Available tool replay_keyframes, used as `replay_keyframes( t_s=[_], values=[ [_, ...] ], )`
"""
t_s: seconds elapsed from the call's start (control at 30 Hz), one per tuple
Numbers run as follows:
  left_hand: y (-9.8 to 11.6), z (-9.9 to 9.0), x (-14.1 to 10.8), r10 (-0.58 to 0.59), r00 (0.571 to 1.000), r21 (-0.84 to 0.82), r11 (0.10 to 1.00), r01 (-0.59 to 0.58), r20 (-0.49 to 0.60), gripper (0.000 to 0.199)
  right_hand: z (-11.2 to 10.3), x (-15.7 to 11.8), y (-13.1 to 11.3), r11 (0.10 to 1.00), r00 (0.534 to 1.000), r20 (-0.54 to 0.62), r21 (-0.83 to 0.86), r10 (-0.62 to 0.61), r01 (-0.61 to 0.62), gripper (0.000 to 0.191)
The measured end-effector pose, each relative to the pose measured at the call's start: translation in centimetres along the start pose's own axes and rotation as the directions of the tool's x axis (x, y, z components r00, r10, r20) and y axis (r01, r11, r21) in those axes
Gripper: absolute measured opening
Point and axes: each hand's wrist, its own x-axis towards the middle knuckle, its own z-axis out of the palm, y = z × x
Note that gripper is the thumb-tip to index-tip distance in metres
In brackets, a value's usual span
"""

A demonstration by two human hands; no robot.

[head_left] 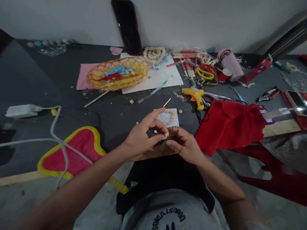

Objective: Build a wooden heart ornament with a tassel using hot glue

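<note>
Near the table's front edge, my left hand [146, 132] pinches a small pale piece [166, 134] between thumb and fingertips. Close beside it on the right, my right hand [187, 145] has its thumb and fingers bent together; what they hold, if anything, is too small and dark to name. Just behind the hands lies a white paper square [176, 122] with a curved row of pale beige bits [171, 117] on it, partly covered by my left fingers. A short stick [167, 102] and a small pale cube [180, 111] lie by the paper.
A yellow glue gun [195, 95] and red cloth [230, 126] lie to the right. A woven basket [117, 84] stands behind left, near an upright phone [128, 27]. Scissors [205, 73] and a pink bottle [231, 65] are behind right. A white cable [54, 123] crosses the pink-and-yellow shape [81, 147].
</note>
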Motion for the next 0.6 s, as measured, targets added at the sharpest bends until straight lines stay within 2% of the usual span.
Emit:
replay_keyframes(
  t_s=[0.07, 0.17, 0.27, 0.37, 0.53, 0.6],
  values=[
    [-0.1, -0.1, -0.2, 0.003, 1.0, -0.012, 1.0, -0.002, 0.006, 0.075, 0.4, -0.2, 0.1, 1.0, 1.0, -0.018, 0.014, 0.025, -0.024, 0.027],
    [-0.2, -0.2, -0.5, 0.003, 1.0, 0.003, 1.0, -0.003, 0.013, 0.075, 0.5, -0.7, 0.2, 0.997, 0.998, -0.058, -0.072, 0.031, -0.035, 0.02],
    [-0.3, -0.2, -0.8, 0.023, 1.0, 0.121, 0.992, -0.024, 0.014, 0.073, 0.3, -1.0, 0.1, 0.995, 0.999, -0.043, -0.1, -0.018, 0.014, 0.021],
    [-0.6, -0.1, -1.0, 0.09, 0.996, 0.266, 0.959, -0.093, 0.024, 0.069, 0.1, -1.0, -0.2, 0.997, 0.998, -0.054, -0.063, -0.042, 0.038, 0.022],
    [-0.7, 0.5, -1.3, 0.255, 0.964, 0.359, 0.895, -0.265, 0.076, 0.062, 0.0, -0.5, -0.5, 0.992, 0.992, -0.064, 0.073, 0.106, -0.102, 0.026],
    [-0.8, 0.6, -1.4, 0.279, 0.958, 0.348, 0.893, -0.287, 0.074, 0.06, 0.1, -0.4, -0.6, 0.977, 0.984, -0.065, 0.15, 0.165, -0.154, 0.03]
  ],
)
